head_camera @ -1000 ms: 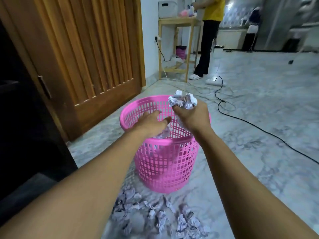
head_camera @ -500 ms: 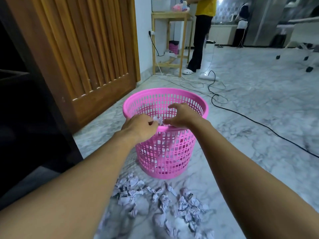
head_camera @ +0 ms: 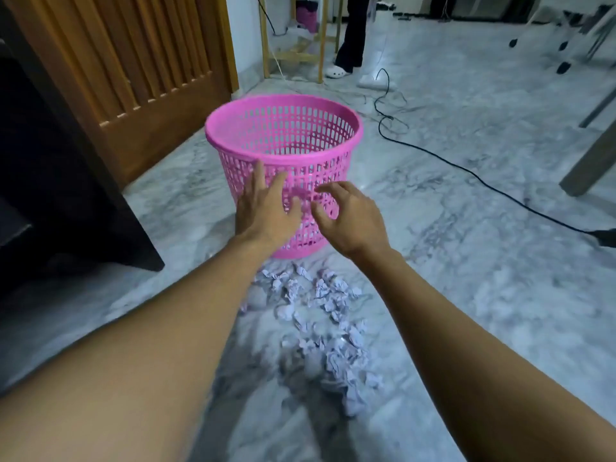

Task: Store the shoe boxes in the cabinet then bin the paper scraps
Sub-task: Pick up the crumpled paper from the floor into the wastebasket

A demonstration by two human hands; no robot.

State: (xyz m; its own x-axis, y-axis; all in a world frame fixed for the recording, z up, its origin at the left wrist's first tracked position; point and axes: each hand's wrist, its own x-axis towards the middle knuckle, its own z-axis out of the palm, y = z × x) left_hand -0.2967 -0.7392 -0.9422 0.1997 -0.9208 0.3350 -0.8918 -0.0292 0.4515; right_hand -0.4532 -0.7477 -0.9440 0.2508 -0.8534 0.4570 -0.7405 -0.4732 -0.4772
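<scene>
A pink slotted plastic basket (head_camera: 283, 135) stands upright on the marble floor. In front of its near wall hover my left hand (head_camera: 263, 208) and my right hand (head_camera: 350, 215), both empty with fingers spread. On the floor below my hands lies a scatter of several crumpled pale paper scraps (head_camera: 320, 315), stretching from the basket's foot toward me. Some scraps show through the slots inside the basket. No shoe boxes are in view.
A dark cabinet (head_camera: 66, 181) stands at the left, with a wooden slatted door (head_camera: 140, 71) behind it. A black cable (head_camera: 466, 168) snakes over the floor at right. A person's legs (head_camera: 353, 38) stand by a wooden table frame at the back.
My right hand held a paper wad over the basket, then both hands dropped into its rim. Now both hands are empty and have drawn back down in front of the basket wall.
</scene>
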